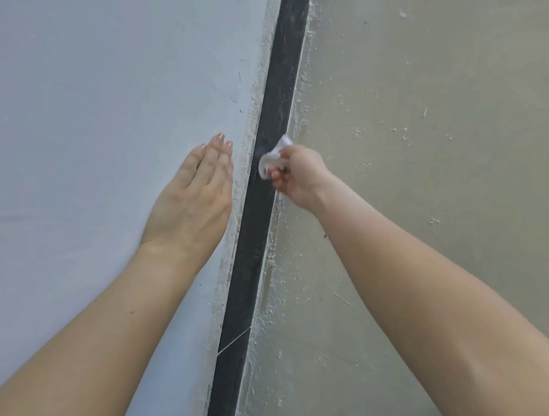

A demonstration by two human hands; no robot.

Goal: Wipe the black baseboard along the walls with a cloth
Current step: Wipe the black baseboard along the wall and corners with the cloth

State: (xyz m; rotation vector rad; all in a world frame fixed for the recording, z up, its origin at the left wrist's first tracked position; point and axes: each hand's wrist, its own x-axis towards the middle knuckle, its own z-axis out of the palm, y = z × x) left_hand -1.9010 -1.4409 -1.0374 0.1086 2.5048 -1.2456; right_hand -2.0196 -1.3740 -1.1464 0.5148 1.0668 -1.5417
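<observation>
Right hand (pixel 300 175) pinching white cloth (pixel 273 159) against black baseboard (pixel 287 72), judged mid-wipe; left hand (pixel 195 195) flat on wall (pixel 54 95), fingers together; next, firm pressure along dusty stretch ahead.

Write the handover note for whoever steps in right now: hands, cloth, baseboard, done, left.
Left hand: flat on the wall, fingers straight, holding nothing.
Right hand: grips the cloth, held against the black baseboard.
Done: the stretch nearer than the cloth looks darker, seemingly wiped.
Left: the stretch beyond shows pale dust streaks; one pale line crosses the near part.
</observation>
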